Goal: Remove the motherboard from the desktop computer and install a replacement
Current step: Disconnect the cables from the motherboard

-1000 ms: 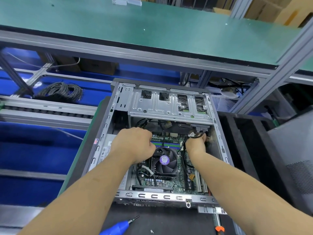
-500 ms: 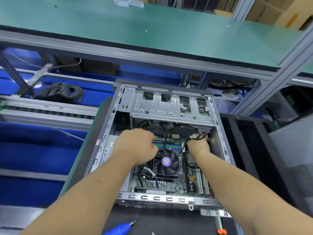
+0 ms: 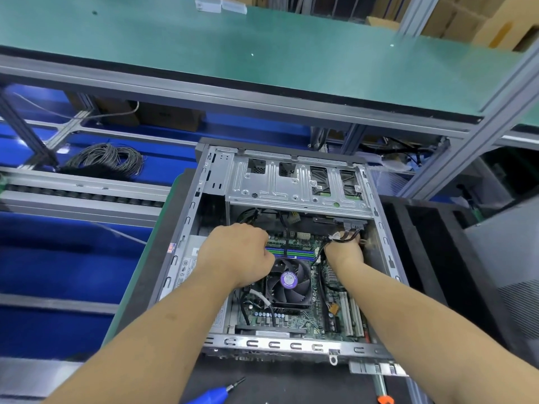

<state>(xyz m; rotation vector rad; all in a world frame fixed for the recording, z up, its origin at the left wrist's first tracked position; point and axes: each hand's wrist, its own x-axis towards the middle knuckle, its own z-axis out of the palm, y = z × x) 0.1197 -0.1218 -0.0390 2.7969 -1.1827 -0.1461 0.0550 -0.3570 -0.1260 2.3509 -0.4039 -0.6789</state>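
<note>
Your left hand point(image 3: 237, 253) is curled into a fist inside the open grey sheet-metal computer case point(image 3: 294, 182), knuckles up beside the round black finned cooler fan point(image 3: 288, 279); whether it holds anything, you cannot tell. Your right hand point(image 3: 345, 252) grips a bundle of thin black cables point(image 3: 347, 236) near the case's right wall. Below both lies the green motherboard point(image 3: 316, 313), flat in the case, on the black bench mat point(image 3: 291, 383).

Open desktop computer point(image 3: 291, 182) lying on dark surface point(image 3: 291, 383), motherboard point(image 3: 294, 316) and fan point(image 3: 288, 279) exposed. Left hand point(image 3: 237, 253) fisted beside fan; right hand point(image 3: 345, 249) gripping black cable bundle point(image 3: 344, 237) near drive cage point(image 3: 294, 182). Blue screwdriver point(image 3: 214, 395) at near edge.
</note>
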